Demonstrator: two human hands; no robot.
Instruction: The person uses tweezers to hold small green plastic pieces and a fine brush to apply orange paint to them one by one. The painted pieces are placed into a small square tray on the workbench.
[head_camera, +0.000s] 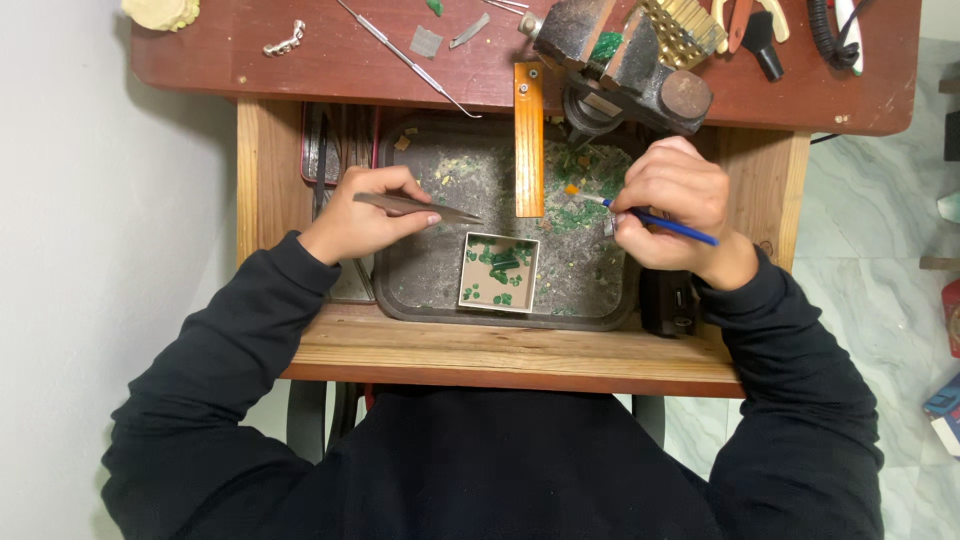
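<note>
Left hand (362, 212) hovers over the left edge of the tray (420, 290), fingers pressed together on a pair of tweezers (415, 206). The tweezers lie nearly level across the view, long axis running left to right with a slight downward slant, the tip pointing right toward the orange strip (529, 140). The tip stops just short of that strip, above the tray's gritty floor.

Right hand (678, 205) sits at the tray's right edge, fingers pinching a thin blue-handled tool (662, 224). Its long axis slants: the blue tail points down and to the right, past the wrist, while the pale working end points up and to the left, toward a small orange bit and the green chips (575, 200) scattered on the tray. Whether the tip touches them, that cannot be told.

Between the hands, low in the tray, stands a small square box (498, 273), pale-walled, with green pieces inside. The orange strip hangs straight down from the table (300, 70) edge, its long axis vertical in the view, ending just above the box.

Just above the right hand sits a vise (625, 65), clamped at the table edge. Further left on the table lies a long metal pick (405, 55), slanting down to the right.
</note>
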